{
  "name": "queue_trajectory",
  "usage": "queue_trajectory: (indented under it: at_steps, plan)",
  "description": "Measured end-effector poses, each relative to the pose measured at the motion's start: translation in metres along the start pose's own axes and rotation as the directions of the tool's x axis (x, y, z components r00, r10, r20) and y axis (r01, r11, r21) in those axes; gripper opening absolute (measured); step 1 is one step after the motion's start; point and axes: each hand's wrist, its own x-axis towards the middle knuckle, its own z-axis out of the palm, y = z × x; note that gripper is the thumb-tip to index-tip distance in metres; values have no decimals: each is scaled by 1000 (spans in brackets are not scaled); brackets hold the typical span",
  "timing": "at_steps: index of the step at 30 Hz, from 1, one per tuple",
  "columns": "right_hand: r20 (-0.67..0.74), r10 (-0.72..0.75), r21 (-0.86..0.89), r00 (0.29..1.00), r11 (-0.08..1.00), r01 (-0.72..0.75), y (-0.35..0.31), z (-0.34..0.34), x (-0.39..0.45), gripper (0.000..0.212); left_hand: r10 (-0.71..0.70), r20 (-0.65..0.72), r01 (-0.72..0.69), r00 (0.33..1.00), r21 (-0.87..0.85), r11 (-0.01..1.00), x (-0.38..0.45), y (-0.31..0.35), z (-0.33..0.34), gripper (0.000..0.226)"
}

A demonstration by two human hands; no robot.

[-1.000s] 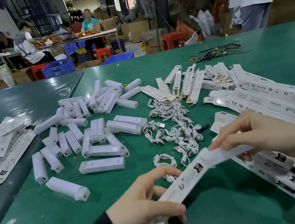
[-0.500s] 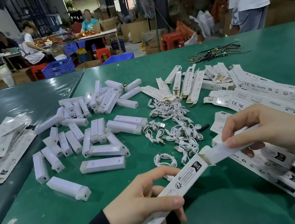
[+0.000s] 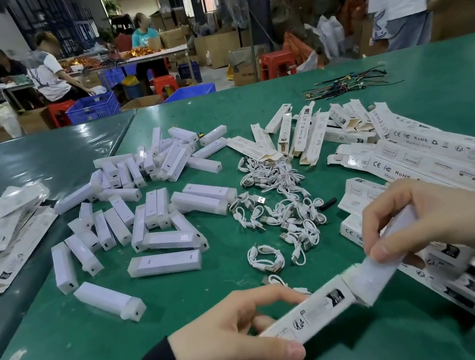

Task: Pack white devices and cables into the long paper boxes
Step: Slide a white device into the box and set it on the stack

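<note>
Green table (image 3: 370, 346) in a busy packing shop, people at other benches behind. Step in hand: loading one white device (image 3: 382, 268) into a long paper box (image 3: 305, 317), low and centre, above the table near its front edge. Device is partly in the box's open end, most of it out. Left hand (image 3: 236, 342) grips the box, thumb curled over its side. Right hand (image 3: 433, 218) pinches the device's outer end, fingers curled round it. Next move, I'd say: push the device fully home along the box's axis, then add a coiled white cable (image 3: 266, 259) from the pile just beyond and close the flap. Loose devices (image 3: 165, 264) lie left, more boxes (image 3: 446, 149) right.
</note>
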Motion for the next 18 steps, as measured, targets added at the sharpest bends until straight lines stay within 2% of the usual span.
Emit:
queue_trajectory:
  at_steps: [2,6,9,13,18]
  plan:
    - [-82,-11,45,997,999,15,2,-1,2,14,26,-7,-27,1000,-42,999,0,1,-2,35]
    - [-170,-48,68,984,996,60,7,-5,1,33,78,-20,-80,997,-79,994,-1,2,-3,36]
    - [-107,-37,86,994,995,46,7,-8,-3,45,75,-10,-75,997,-75,994,-1,3,-2,37]
    - [32,0,71,999,997,-2,5,-7,-3,30,24,24,-23,999,-36,999,-2,1,-1,38]
    - [52,40,60,998,997,-43,3,0,-1,25,4,12,-5,1000,72,997,-3,1,1,40]
